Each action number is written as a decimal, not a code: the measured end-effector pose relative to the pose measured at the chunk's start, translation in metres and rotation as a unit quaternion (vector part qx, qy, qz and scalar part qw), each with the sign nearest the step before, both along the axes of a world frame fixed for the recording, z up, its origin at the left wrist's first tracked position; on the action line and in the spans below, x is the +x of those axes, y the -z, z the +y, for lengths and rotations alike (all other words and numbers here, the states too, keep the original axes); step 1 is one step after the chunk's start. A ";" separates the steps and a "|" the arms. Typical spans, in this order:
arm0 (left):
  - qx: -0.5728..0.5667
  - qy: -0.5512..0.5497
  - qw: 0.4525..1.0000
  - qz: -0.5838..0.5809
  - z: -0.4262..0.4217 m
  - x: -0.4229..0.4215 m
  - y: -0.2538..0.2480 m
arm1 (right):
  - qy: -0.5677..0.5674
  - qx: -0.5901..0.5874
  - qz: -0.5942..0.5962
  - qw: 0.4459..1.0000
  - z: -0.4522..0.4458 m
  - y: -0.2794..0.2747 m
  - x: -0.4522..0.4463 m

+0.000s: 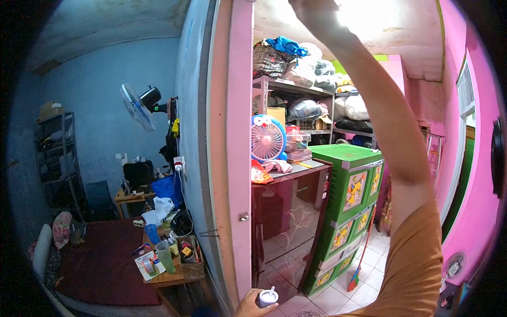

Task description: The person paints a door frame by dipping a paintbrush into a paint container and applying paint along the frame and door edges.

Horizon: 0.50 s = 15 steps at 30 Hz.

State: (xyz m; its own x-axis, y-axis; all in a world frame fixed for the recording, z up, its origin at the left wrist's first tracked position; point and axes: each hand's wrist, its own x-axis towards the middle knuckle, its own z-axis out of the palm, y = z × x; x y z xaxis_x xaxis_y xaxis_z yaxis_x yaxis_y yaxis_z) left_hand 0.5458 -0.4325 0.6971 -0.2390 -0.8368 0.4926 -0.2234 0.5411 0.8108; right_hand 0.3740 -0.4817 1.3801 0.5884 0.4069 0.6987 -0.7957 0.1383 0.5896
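Holding a small tub (268, 299) at the bottom edge is the left hand (249, 305), fingers curled round its side, so that grip is closed on it. The tub's upright-ish with a white stick (272, 290) poking out, can't really tell what's inside. The right hand (316, 9) is way overhead near the ceiling, cut off by the top edge and half lost in glare, so no clue how open that grip is or whether it has anything.

So it's basically a hold-low, reach-high moment. I'd say any move from here calls for a level tub and steady footing.

Past the pink door frame (240, 132) there's a green drawer cabinet (346, 153) with cartoon panels, a red-handled broom (353, 281) beside it, and a round blue fan (268, 138) on the dark cabinet (285, 211). Off left, a cluttered wooden worktop (168, 282) sits by a dark red mattress (105, 259). Furthest back, metal shelving (309, 87) stacked with bags.
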 end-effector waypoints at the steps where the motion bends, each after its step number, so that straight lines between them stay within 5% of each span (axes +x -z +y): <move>1: 0.001 0.004 1.000 0.011 -0.001 0.000 0.003 | -0.002 0.001 0.001 1.000 -0.013 -0.005 0.002; 3: 0.003 0.006 1.000 0.024 -0.002 0.002 0.005 | 0.031 -0.088 0.103 0.990 -0.046 -0.025 0.005; 7: 0.052 -0.020 0.998 -0.003 -0.002 0.008 0.014 | -0.086 0.009 0.037 0.996 -0.048 -0.038 0.010; 8: 0.051 -0.018 0.998 0.012 -0.004 0.009 0.017 | -0.146 -0.018 0.058 0.987 -0.039 -0.035 0.010; 10: 0.055 -0.038 0.998 0.001 0.005 0.012 0.005 | -0.074 -0.108 0.035 0.991 -0.035 -0.058 -0.010; 15: 0.065 -0.056 0.996 -0.012 0.006 0.013 0.010 | -0.190 -0.088 0.059 0.976 0.043 -0.009 -0.010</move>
